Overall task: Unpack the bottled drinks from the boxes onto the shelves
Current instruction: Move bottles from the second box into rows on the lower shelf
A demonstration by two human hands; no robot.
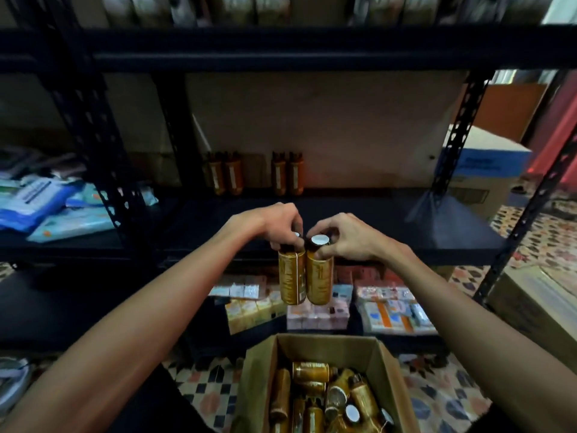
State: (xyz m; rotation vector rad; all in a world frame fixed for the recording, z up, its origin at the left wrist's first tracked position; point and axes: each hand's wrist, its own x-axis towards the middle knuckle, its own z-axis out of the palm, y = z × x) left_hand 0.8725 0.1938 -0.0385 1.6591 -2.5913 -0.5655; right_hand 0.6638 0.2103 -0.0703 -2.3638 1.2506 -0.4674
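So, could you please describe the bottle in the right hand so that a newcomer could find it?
In front of the black shelving rack, above the open cardboard box, two amber bottles hang side by side. The right hand pinches the right bottle by its neck; unlike the left bottle, its round white cap shows fully.

Middle shelf (374, 220): left pair of bottles (224, 176) and right pair of bottles (287, 176) upright near back edge, apart. Left bottle (292, 276) and right bottle (320, 276) side by side, touching, before shelf's front edge, above box (259, 385) — left hand (281, 226) grips left bottle's top, right hand (343, 237) right bottle's. Box on floor, loose bottles (312, 370) jumbled inside. Packets (46, 207) on neighbouring shelf at left. Cartons (318, 310) on lower shelf behind box.
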